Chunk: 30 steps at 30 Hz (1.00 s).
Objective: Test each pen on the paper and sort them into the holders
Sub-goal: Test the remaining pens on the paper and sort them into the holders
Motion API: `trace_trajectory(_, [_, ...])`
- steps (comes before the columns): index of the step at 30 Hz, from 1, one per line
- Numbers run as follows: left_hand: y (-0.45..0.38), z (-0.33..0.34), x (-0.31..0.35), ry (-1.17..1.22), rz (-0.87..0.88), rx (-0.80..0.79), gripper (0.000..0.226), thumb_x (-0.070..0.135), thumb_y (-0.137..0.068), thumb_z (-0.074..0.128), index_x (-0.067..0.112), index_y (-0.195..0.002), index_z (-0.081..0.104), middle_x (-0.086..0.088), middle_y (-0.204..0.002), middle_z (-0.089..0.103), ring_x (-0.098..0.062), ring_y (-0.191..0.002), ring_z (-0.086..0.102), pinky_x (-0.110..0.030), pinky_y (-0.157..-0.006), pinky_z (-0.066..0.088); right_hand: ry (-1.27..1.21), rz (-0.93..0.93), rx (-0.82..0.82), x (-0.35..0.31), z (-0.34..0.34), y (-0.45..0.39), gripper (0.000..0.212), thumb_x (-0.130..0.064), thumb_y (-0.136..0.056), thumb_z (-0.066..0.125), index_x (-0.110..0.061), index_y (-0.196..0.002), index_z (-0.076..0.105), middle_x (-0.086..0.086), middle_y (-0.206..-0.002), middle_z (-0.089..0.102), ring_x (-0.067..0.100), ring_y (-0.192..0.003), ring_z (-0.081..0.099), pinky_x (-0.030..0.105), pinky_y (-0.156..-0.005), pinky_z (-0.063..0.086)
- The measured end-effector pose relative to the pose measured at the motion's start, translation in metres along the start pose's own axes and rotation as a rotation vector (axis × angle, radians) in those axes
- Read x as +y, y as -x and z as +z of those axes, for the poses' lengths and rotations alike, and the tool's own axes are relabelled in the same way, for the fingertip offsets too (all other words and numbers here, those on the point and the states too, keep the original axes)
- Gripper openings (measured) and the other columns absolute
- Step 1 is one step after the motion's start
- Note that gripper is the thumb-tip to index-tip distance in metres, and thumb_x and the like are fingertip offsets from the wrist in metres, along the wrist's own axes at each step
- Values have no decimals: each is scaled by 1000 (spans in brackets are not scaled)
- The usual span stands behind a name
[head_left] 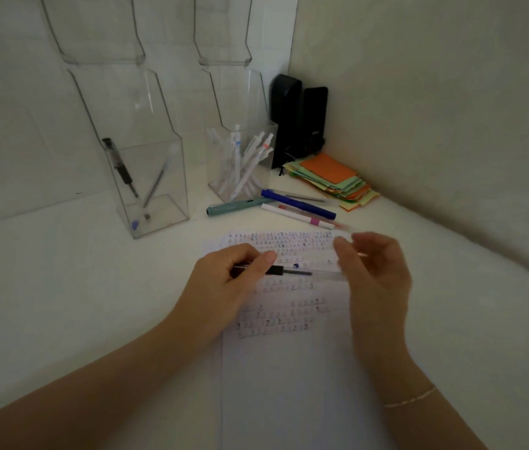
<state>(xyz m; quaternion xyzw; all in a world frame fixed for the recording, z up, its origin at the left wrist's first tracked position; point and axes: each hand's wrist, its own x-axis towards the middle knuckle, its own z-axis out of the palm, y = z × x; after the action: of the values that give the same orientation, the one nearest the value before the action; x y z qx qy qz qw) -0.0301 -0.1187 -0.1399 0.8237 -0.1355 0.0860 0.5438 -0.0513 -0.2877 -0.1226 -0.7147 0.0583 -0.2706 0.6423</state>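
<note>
Left hand (230,274) grips a clear gel pen (292,272) level over the test paper (289,368); right hand (373,271) pinches its far end, apparently the cap. Pull straight, keeping the tip off the sheet. Two clear holders (149,190) stand toward the tabletop's back edge.

Over the paper (289,368), the left hand (224,287) pinches a clear pen (292,272); the right hand (376,271) touches its far end.
</note>
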Motion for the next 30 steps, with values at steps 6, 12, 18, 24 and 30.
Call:
trace_trajectory(6, [-1,-4,3,-29,60,191,10,25,-88,59,16,-85,58,12,-73,62,3,-70,58,-6,-62,41,952,-835,-428,-4,30,8,38,-13,-67,79,-11,-103,68,3,-85,71,18,-74,68,24,-63,54])
trace_trajectory(12, [-19,-27,1,303,75,348,25,37,-88,47,25,-109,43,1,-84,67,-7,-72,64,-14,-67,48,1061,-778,-696,-56,65,-30,36,-13,-95,45,-18,-130,43,3,-112,57,21,-96,59,27,-66,41])
trace_trajectory(18, [-36,-49,-49,-418,-74,84,28,25,-94,49,21,-122,47,1,-122,54,-16,-114,50,-24,-95,37,346,-445,-561,-135,139,-96,86,6,-79,58,-26,-147,15,8,-94,56,30,-79,62,42,-71,58])
trace_trajectory(24, [-36,-44,-58,-712,90,32,26,33,-96,39,26,-120,48,10,-129,47,-10,-121,40,-24,-99,23,181,-583,-456,-136,220,-82,71,6,-81,53,-18,-143,27,2,-95,49,20,-81,57,26,-67,52])
trace_trajectory(30, [-35,-43,-61,-735,111,53,27,33,-95,39,22,-118,49,7,-124,50,-13,-117,43,-25,-96,26,659,-725,-613,-93,236,-69,36,-7,-88,46,-10,-123,39,5,-70,51,26,-60,53,35,-54,44])
